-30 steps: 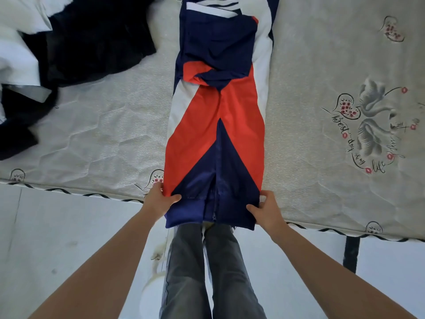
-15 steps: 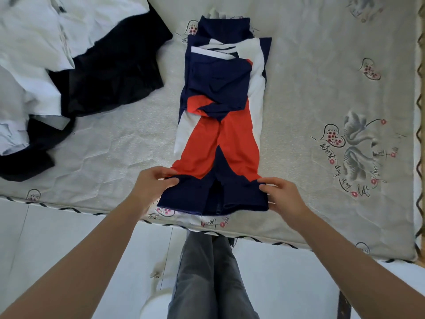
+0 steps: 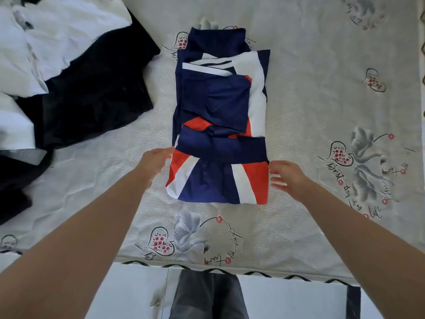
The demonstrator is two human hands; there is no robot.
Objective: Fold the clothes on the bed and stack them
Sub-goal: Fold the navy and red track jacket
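Observation:
A navy, red and white jacket (image 3: 219,180) lies folded lengthwise in the middle of the bed (image 3: 317,93). Its lower end is doubled up over itself, so the navy hem band crosses its middle. My left hand (image 3: 155,161), blurred, is at the left end of that band with fingers reaching to the cloth's edge. On the other side, my right hand (image 3: 286,177) sits by the band's right end, fingers loosely spread and just off the fabric.
A heap of unfolded black clothing (image 3: 96,95) and white clothing (image 3: 41,47) covers the bed's left side. The mattress's near edge (image 3: 230,265) runs along the bottom, with my legs and the pale floor below it.
Both hands carried the jacket's hem away from the bed edge and laid it over the middle. The jacket is now shorter, and the fingers have loosened from the hem.

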